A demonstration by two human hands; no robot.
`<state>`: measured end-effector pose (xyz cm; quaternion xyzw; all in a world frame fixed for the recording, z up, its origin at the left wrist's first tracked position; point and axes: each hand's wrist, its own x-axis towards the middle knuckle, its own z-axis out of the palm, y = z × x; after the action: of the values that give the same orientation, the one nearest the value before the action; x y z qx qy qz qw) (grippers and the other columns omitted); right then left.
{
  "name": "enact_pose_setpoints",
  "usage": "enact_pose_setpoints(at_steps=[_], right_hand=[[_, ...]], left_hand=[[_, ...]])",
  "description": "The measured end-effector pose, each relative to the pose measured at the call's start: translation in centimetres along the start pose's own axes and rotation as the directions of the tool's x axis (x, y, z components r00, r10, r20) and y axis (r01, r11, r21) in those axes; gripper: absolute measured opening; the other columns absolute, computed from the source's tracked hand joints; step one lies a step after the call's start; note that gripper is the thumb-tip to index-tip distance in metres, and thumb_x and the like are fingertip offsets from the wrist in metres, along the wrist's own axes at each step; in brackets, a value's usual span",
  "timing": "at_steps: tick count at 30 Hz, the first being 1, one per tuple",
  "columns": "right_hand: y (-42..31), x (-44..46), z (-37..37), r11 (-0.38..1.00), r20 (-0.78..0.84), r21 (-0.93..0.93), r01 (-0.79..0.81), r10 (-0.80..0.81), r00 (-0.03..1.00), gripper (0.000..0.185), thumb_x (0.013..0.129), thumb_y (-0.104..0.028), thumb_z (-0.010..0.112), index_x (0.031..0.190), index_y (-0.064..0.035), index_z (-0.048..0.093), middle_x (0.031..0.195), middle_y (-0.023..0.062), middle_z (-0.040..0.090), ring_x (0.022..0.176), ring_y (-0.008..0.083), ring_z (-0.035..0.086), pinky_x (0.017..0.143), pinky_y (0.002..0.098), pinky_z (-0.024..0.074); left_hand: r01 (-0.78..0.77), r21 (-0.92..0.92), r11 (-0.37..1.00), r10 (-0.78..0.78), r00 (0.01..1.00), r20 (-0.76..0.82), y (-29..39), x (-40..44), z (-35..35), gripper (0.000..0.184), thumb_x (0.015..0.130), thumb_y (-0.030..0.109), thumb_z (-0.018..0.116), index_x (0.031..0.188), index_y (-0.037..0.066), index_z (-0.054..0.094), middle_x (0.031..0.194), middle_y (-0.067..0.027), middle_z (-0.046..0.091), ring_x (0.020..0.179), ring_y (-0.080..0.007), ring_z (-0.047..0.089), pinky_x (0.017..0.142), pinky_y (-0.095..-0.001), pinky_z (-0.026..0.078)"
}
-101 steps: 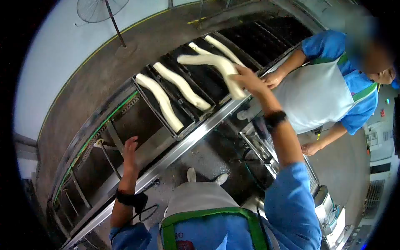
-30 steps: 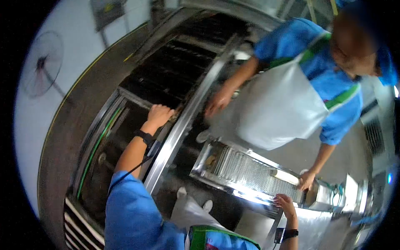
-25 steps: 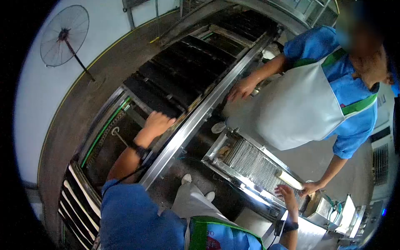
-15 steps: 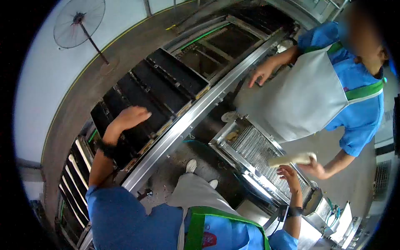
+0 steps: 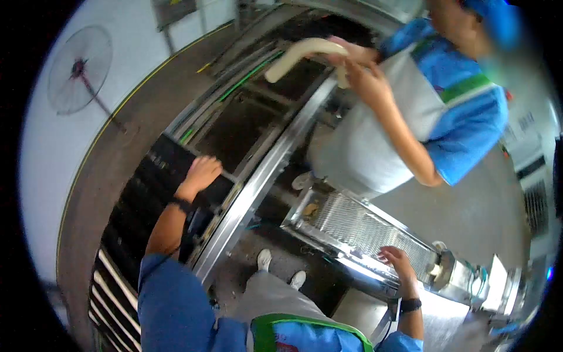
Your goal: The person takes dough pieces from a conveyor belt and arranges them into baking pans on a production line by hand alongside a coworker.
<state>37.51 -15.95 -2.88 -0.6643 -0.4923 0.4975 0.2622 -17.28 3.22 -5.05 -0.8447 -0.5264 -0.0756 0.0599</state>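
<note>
My left hand [image 5: 204, 173] lies at the far end of the black trays [image 5: 143, 193], palm down with its fingers apart and nothing visible in it. Over the near side of the metal mesh belt [image 5: 366, 220] hovers my right hand [image 5: 397, 261], fingers loosely spread and empty. Across from me, a co-worker's hands hold a long, pale rope of dough [image 5: 302, 51] that bends down over the conveyor frame. Several pale dough strips [image 5: 114, 281] lie in the trays at lower left.
A steel rail [image 5: 258, 188] runs along the tray conveyor between me and the trays. The co-worker in a grey apron [image 5: 366, 146] stands close beyond the mesh belt. A metal outlet [image 5: 454, 273] sits at the belt's right end. A fan [image 5: 79, 67] stands by the wall.
The co-worker's dough has gone from over the mesh belt to over the tray conveyor, now in both hands. My left hand has shifted to the trays' far end. My right hand stays near the belt.
</note>
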Motion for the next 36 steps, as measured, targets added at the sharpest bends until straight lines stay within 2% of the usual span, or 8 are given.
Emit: enact_pose_setpoints(at_steps=[3, 4, 6, 15, 27, 29, 31, 36], right_hand=[[-0.4, 1.9, 0.7, 0.999, 0.022, 0.034, 0.021, -0.022, 1.000, 0.025, 0.078, -0.016, 0.046, 0.096, 0.0009, 0.049, 0.085, 0.0074, 0.056, 0.075, 0.0143, 0.053, 0.064, 0.0248, 0.0422], [-0.7, 2.8, 0.9, 0.997, 0.064, 0.051, 0.060, -0.063, 0.996, 0.026, 0.078, -0.017, 0.046, 0.097, 0.0006, 0.049, 0.085, 0.0075, 0.056, 0.075, 0.0142, 0.053, 0.065, 0.0253, 0.0423], [-2.3, 4.3, 1.6, 0.996, 0.176, 0.016, 0.087, -0.088, 0.980, 0.028, 0.079, -0.020, 0.045, 0.101, -0.0022, 0.048, 0.090, 0.0076, 0.055, 0.077, 0.0142, 0.053, 0.067, 0.0258, 0.0425], [-5.8, 10.5, 7.7, 0.973, 0.426, -0.027, 0.230, -0.197, 0.883, 0.026, 0.078, -0.023, 0.046, 0.095, -0.0037, 0.051, 0.080, 0.0047, 0.055, 0.070, 0.0116, 0.050, 0.060, 0.0240, 0.0420], [-1.3, 8.0, 1.3, 0.991, 0.378, -0.052, 0.125, -0.097, 0.921, 0.030, 0.078, -0.023, 0.045, 0.102, -0.0043, 0.048, 0.088, 0.0042, 0.055, 0.078, 0.0126, 0.052, 0.064, 0.0250, 0.0422], [0.6, 7.1, -0.2, 0.993, 0.292, 0.000, 0.119, -0.114, 0.949, 0.030, 0.078, -0.022, 0.046, 0.101, -0.0036, 0.048, 0.087, 0.0055, 0.056, 0.076, 0.0134, 0.053, 0.063, 0.0249, 0.0425], [2.4, 5.9, -1.7, 0.996, 0.258, 0.030, 0.078, -0.083, 0.962, 0.029, 0.078, -0.021, 0.046, 0.101, -0.0034, 0.049, 0.087, 0.0059, 0.056, 0.076, 0.0136, 0.053, 0.063, 0.0250, 0.0427], [4.5, 1.9, -4.4, 0.999, 0.089, 0.045, 0.030, -0.034, 0.995, 0.027, 0.078, -0.019, 0.046, 0.098, -0.0011, 0.050, 0.087, 0.0075, 0.056, 0.075, 0.0143, 0.053, 0.065, 0.0251, 0.0435]], left_hand=[[0.026, -0.085, 0.996, -0.033, 0.996, -0.082, 0.9, -2.5, -1.1, 0.018, 0.074, 0.019, 0.036, 0.067, 0.007, 0.048, 0.075, -0.0084, 0.047, 0.077, -0.0255, 0.044, 0.069, -0.0378, 0.033], [0.056, 0.116, 0.992, -0.071, 0.989, 0.126, 1.2, -3.4, -1.7, 0.018, 0.074, 0.017, 0.036, 0.066, 0.007, 0.048, 0.074, -0.0092, 0.048, 0.076, -0.0263, 0.044, 0.069, -0.0378, 0.033], [-0.002, 0.269, 0.963, -0.023, 0.996, 0.088, 1.5, -6.6, -2.1, 0.017, 0.073, 0.017, 0.037, 0.069, 0.007, 0.050, 0.075, -0.0082, 0.048, 0.077, -0.0256, 0.044, 0.069, -0.0377, 0.034], [0.273, 0.095, 0.957, -0.285, 0.946, 0.152, 0.0, -22.7, -4.5, 0.021, 0.071, 0.025, 0.046, 0.071, 0.006, 0.054, 0.071, -0.0125, 0.052, 0.070, -0.0284, 0.049, 0.056, -0.0397, 0.038], [0.759, 0.244, 0.603, -0.779, 0.496, 0.384, 2.6, -26.7, -13.8, 0.026, 0.074, 0.027, 0.043, 0.072, 0.003, 0.055, 0.070, -0.0148, 0.052, 0.069, -0.0310, 0.049, 0.060, -0.0394, 0.038], [0.757, 0.160, 0.634, -0.755, 0.560, 0.342, 4.4, -23.3, -14.7, 0.027, 0.074, 0.028, 0.043, 0.072, 0.003, 0.055, 0.070, -0.0151, 0.052, 0.069, -0.0314, 0.049, 0.060, -0.0393, 0.038], [0.577, -0.089, 0.812, -0.558, 0.812, 0.171, 5.3, -20.1, -14.3, 0.030, 0.075, 0.030, 0.042, 0.079, 0.003, 0.055, 0.069, -0.0165, 0.053, 0.067, -0.0323, 0.051, 0.059, -0.0390, 0.039], [0.471, -0.208, 0.857, -0.447, 0.881, 0.154, 10.9, -11.0, -16.1, 0.022, 0.074, 0.024, 0.046, 0.078, 0.003, 0.054, 0.073, -0.0138, 0.054, 0.071, -0.0298, 0.051, 0.060, -0.0359, 0.039]])
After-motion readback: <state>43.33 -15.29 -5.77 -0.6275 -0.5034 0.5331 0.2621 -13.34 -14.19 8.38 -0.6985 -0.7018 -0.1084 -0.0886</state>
